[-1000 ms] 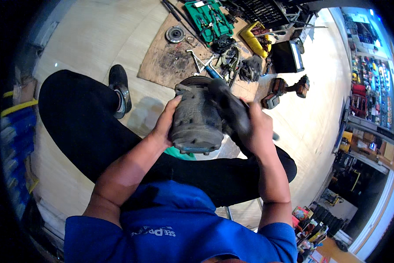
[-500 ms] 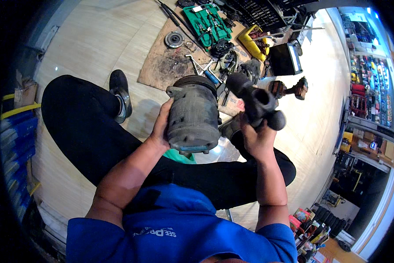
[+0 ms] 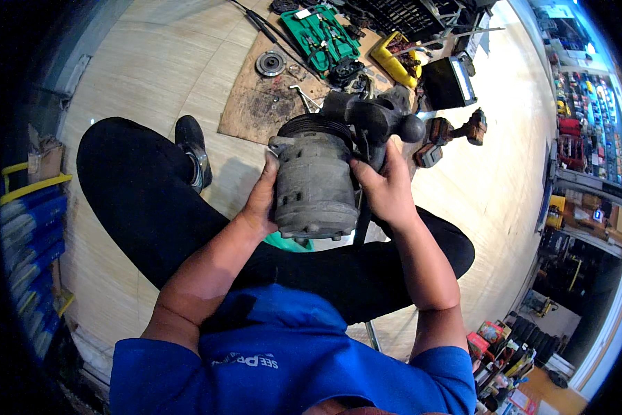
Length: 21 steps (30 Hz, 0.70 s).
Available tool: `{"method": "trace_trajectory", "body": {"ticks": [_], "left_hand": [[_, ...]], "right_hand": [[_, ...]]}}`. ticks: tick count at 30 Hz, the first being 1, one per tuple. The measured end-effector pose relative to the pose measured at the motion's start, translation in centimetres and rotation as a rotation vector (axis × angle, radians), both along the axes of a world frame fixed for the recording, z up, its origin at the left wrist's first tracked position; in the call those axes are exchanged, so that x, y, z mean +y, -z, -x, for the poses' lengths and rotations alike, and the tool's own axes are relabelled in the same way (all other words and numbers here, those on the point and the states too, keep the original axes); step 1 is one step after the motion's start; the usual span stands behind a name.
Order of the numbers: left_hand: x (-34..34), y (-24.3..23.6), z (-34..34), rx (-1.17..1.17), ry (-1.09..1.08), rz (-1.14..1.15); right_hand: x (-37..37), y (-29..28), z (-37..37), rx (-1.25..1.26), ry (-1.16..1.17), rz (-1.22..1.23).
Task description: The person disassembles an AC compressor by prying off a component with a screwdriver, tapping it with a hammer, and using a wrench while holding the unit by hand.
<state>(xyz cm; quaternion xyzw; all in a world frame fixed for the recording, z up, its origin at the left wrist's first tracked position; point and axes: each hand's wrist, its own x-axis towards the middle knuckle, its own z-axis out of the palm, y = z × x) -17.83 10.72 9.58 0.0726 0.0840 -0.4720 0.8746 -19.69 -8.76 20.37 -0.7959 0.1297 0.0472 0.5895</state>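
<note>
A grey, worn air-conditioning compressor (image 3: 316, 185) is held upright above my lap, its grooved pulley (image 3: 309, 127) at the far end. My left hand (image 3: 261, 196) is closed around its left side. On the other side, my right hand (image 3: 388, 190) rests its thumb against the body while its fingers wrap the handle of a dark ball-peen hammer (image 3: 374, 116). The hammer's head lies across the view just beyond the pulley's right side, rounded end to the right. Most of the handle is hidden. Whether the head touches the pulley I cannot tell. A green thing (image 3: 287, 241) shows partly beneath the compressor.
A stained cardboard sheet (image 3: 245, 104) on the floor carries a metal disc (image 3: 270, 63) and tools. Around it are a green tool case (image 3: 304, 29), a yellow container (image 3: 387, 61), a black box (image 3: 447, 84) and a cordless driver (image 3: 471, 128). Blue stacked goods (image 3: 31, 235) stand at left.
The hammer has swung left, closer to the pulley, and my right hand now meets the compressor's side. The compressor has shifted slightly right with my left hand.
</note>
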Motion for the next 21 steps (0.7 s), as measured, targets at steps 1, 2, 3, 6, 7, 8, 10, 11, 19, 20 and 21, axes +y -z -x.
{"method": "trace_trajectory", "body": {"ticks": [1, 2, 3, 6, 7, 8, 10, 11, 19, 20, 21], "left_hand": [[-0.2, -0.3, 0.1, 0.040, 0.008, -0.056], [-0.4, -0.5, 0.2, 0.080, 0.016, -0.112], [-0.5, -0.7, 0.2, 0.121, 0.019, -0.170], [0.2, -1.1, -0.3, -0.002, 0.068, -0.318], [0.4, -1.3, -0.2, -0.027, 0.051, -0.347], [0.5, -1.5, 0.0, -0.053, 0.035, -0.375], [1.1, -1.5, 0.2, -0.033, 0.009, -0.374], [1.3, -1.4, 0.2, 0.012, 0.000, -0.340], [1.2, -1.0, -0.2, 0.062, -0.004, -0.305], [1.3, -0.9, -0.2, 0.044, -0.013, -0.291], [1.3, -0.9, -0.3, 0.027, -0.019, -0.274]], "right_hand": [[0.0, -0.1, -0.2, 0.000, -0.021, 0.016], [-0.6, 1.0, -0.2, -0.040, -0.041, 0.094], [-0.8, 1.3, -0.3, -0.022, -0.038, 0.087], [-0.9, 1.9, -0.3, 0.017, -0.042, 0.099], [-1.1, 2.1, -0.3, 0.021, -0.049, 0.125], [-1.2, 2.1, -0.3, 0.025, -0.056, 0.152], [-0.3, 1.6, -0.4, -0.030, -0.105, 0.164], [0.2, 1.1, -0.5, -0.058, -0.129, 0.171], [0.5, 1.3, -0.6, -0.028, -0.192, 0.269], [0.6, 1.3, -0.5, -0.018, -0.182, 0.269], [0.5, 1.3, -0.4, -0.005, -0.169, 0.271]]}}
